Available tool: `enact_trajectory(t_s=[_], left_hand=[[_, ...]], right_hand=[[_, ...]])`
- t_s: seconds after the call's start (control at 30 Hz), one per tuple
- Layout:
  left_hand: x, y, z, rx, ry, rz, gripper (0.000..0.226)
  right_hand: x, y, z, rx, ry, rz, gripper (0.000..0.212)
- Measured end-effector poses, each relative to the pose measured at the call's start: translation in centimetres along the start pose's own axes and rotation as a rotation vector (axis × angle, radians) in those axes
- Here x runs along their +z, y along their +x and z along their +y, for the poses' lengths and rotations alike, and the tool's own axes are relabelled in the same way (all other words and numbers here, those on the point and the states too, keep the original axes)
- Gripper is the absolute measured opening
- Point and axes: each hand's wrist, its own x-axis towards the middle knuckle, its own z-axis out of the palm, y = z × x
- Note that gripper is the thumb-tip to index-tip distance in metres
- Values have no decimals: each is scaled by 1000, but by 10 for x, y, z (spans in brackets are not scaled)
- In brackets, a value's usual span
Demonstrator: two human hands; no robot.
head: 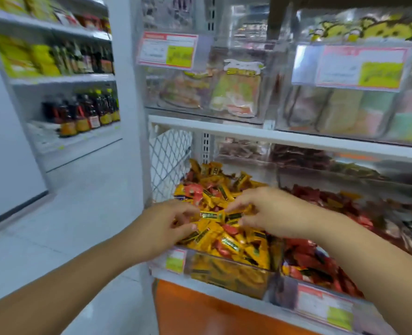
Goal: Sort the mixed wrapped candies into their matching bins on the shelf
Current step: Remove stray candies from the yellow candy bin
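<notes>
Left hand [168, 226] and right hand [267, 213], fingertips curled, pinch yellow candies [212, 215] atop the near bin [224, 274], likely hunting red strays [192, 189].

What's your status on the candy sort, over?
Left hand and right hand down on the yellow-candy bin, grip unclear. Red candies mixed in the pile. Nothing in the way.

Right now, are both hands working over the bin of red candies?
No: the left hand and the right hand are both over the yellow candy bin, while the red candy bin lies to its right.
</notes>
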Motion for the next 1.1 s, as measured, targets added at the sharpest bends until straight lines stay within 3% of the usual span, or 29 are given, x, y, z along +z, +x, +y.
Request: enact_trajectory(t_s=[0.13, 0.23, 0.33, 0.43, 0.6, 0.8, 1.1], left_hand=[[7, -9, -7, 87, -69, 30, 21], [7, -9, -2, 185, -40, 31, 10], [10, -3, 11, 217, 24, -98, 19], [17, 10, 22, 194, 157, -225, 24], [20, 22, 21, 158, 192, -254, 12], [18, 30, 29, 55, -99, 8, 8], [41, 60, 92, 26, -453, 129, 5]], right_hand=[[21, 26, -13, 52, -69, -159, 51], [12, 31, -13, 64, 13, -86, 37], [-9, 26, -9, 67, 136, -9, 28], [-16, 19, -4, 62, 162, -73, 25], [-10, 17, 4, 73, 106, -104, 22], [-15, 2, 14, 62, 464, -113, 21], [-38, -39, 35, 142, 661, 78, 21]])
